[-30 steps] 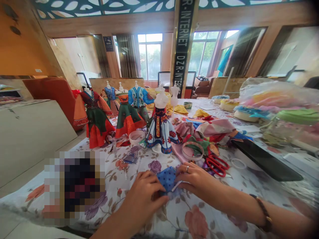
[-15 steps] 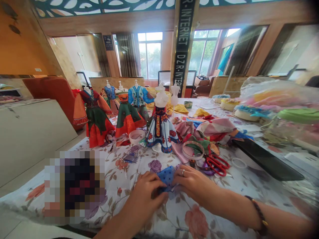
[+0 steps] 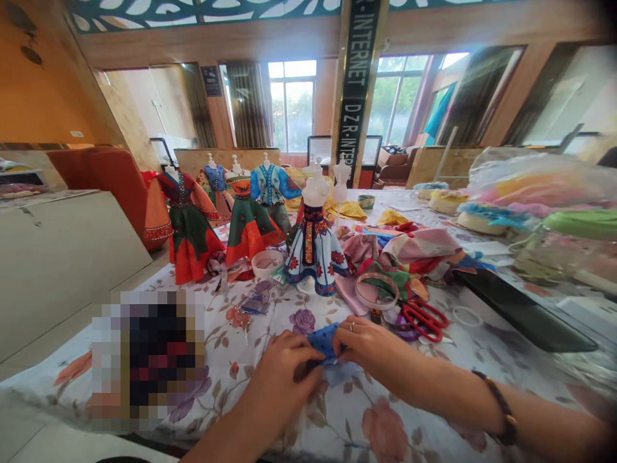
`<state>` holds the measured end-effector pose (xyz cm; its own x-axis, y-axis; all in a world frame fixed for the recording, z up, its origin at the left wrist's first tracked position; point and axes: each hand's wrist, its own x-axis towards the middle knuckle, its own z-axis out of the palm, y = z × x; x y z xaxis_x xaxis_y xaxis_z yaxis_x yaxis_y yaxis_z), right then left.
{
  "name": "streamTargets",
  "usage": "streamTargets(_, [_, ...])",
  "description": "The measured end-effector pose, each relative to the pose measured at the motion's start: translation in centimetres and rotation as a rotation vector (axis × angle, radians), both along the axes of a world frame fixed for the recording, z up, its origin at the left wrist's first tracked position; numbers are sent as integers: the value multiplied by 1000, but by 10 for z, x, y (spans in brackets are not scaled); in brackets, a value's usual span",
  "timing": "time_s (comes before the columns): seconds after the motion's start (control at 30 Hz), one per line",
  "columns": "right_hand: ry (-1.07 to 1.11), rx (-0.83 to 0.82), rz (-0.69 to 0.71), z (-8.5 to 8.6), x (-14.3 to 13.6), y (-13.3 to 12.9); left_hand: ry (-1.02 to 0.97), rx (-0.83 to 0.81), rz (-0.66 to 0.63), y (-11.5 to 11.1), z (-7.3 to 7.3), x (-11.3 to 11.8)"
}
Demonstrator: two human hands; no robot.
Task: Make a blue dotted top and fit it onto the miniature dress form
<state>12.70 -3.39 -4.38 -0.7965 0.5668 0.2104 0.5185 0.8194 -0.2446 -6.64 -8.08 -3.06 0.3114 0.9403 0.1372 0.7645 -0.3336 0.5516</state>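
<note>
A small piece of blue patterned fabric (image 3: 324,341) is held between my two hands, low over the flowered tablecloth (image 3: 260,418). My left hand (image 3: 292,363) pinches its left edge between thumb and fingers. On the other side my right hand (image 3: 364,344), with a ring on one finger, grips the right edge. A paler blue layer shows beneath the patterned side. Just beyond stands a small white mannequin (image 3: 317,190) in a white, red and blue skirt (image 3: 315,254). Red-handled scissors (image 3: 425,319) lie right of my right hand, beside a roll of clear tape (image 3: 376,290).
Several dressed mini mannequins (image 3: 186,218) stand at the back left. A heap of fabric scraps (image 3: 409,251) lies right of centre. Farther right are a black phone-like slab (image 3: 523,308), a white ring (image 3: 467,316) and a green-lidded jar (image 3: 573,247). A blurred-out item (image 3: 159,360) lies at left.
The blue fabric has been folded or turned between my fingers, so less of its patterned face shows and a paler part hangs below. Both hands keep their hold. The view has shifted slightly.
</note>
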Motion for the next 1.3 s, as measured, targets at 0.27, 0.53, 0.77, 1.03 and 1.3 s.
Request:
streamTargets(0.27, [69,10,44,16,-3,-2,-72,-14,20,2,6,0])
streamTargets(0.53, [46,128,-17,19,-11,-6,-155,27,28,1,2,1])
streamTargets(0.77, [-34,394,-51,14,-12,-16,-212,53,66,0,-3,0])
streamTargets(1.03, [-180,447,-4,1,-15,-24,-202,63,57,-1,-1,2])
streamTargets(1.3, [-213,356,-26,-3,-16,-18,-231,49,47,-2,0,4])
